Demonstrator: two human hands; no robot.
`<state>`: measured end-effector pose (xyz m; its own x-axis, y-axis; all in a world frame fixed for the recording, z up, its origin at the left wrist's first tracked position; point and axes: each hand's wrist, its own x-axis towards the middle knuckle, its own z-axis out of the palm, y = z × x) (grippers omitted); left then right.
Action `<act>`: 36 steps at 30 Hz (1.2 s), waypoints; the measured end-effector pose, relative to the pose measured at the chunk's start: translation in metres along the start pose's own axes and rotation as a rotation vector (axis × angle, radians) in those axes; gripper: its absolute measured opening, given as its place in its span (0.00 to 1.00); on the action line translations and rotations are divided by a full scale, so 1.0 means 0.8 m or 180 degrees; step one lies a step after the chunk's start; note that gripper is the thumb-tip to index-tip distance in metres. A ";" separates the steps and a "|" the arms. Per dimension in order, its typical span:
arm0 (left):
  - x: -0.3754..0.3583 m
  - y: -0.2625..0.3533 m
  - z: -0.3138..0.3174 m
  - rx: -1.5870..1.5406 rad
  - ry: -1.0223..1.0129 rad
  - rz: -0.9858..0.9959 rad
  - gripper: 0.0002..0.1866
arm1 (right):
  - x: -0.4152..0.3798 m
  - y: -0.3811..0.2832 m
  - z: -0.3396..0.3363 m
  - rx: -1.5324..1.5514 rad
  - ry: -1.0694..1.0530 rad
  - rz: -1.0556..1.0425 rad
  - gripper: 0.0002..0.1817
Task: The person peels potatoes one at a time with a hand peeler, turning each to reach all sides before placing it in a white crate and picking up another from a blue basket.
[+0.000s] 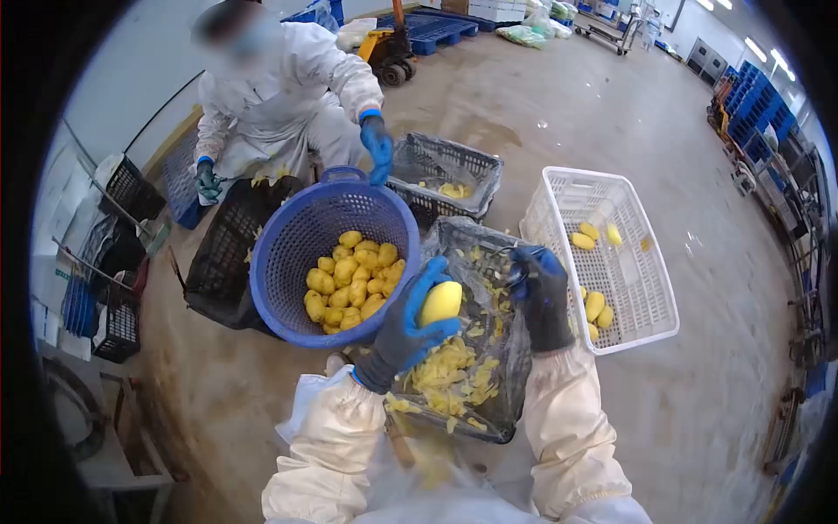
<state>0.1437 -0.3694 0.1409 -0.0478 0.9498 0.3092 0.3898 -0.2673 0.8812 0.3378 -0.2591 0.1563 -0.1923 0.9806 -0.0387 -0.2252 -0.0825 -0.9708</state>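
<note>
My left hand (410,325), in a blue and dark glove, is wrapped round a smooth, pale yellow peeled potato (442,303). To its right, my right hand (543,293) is closed with its fingers curled; what it grips is too dark to make out. Below both hands is a dark crate lined with plastic (515,384), strewn with yellow peelings (445,375). Left of my left hand stands a blue round basket (272,253) with many yellow potatoes (353,275) in it. On the right, a white crate (642,262) contains several peeled potatoes (595,307).
Across from me sits a co-worker (279,96) in white, one gloved hand (377,148) by the blue basket's rim. A black crate (231,253) and another lined crate (445,170) stand close by. Farther back are a pallet jack (393,52) and blue pallets (428,28).
</note>
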 end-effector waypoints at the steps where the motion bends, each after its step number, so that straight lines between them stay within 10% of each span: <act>1: 0.001 -0.004 -0.002 -0.0586 -0.0051 -0.0292 0.40 | -0.013 -0.013 0.016 -0.0009 -0.0021 -0.0012 0.09; 4: 0.001 0.009 -0.002 -0.1825 -0.0125 -0.0704 0.36 | -0.042 -0.010 0.045 -0.0227 -0.0995 0.0230 0.08; 7: 0.000 0.015 -0.001 -0.1560 -0.0228 -0.0662 0.40 | -0.012 0.016 0.031 -0.0438 -0.0063 -0.0724 0.07; 11: 0.004 0.006 0.001 -0.1272 -0.0162 -0.0727 0.37 | -0.024 -0.010 0.024 0.0536 -0.0343 0.0061 0.08; 14: 0.002 -0.021 0.014 -0.4688 0.0356 -0.1638 0.26 | -0.024 -0.009 0.024 0.0265 -0.0303 -0.0166 0.10; 17: -0.002 -0.054 0.015 -0.5534 0.0266 -0.1744 0.24 | -0.024 -0.005 0.022 0.0311 -0.0396 -0.0130 0.11; 27: -0.003 -0.094 0.019 -0.3688 0.0542 -0.1425 0.15 | -0.061 0.010 0.068 -0.0275 -0.0984 -0.0046 0.08; 31: -0.005 -0.122 0.033 -0.3847 0.0689 -0.1515 0.14 | -0.059 0.050 0.075 -0.1119 -0.0802 -0.0909 0.07; 36: 0.004 -0.047 0.016 -0.4584 0.1200 -0.1465 0.15 | -0.007 0.044 0.034 0.0152 0.0017 -0.0198 0.05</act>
<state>0.1408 -0.3545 0.1042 -0.2170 0.9555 -0.2000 -0.8908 -0.1100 0.4408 0.3053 -0.2726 0.1290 -0.1716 0.9850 0.0201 -0.2818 -0.0296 -0.9590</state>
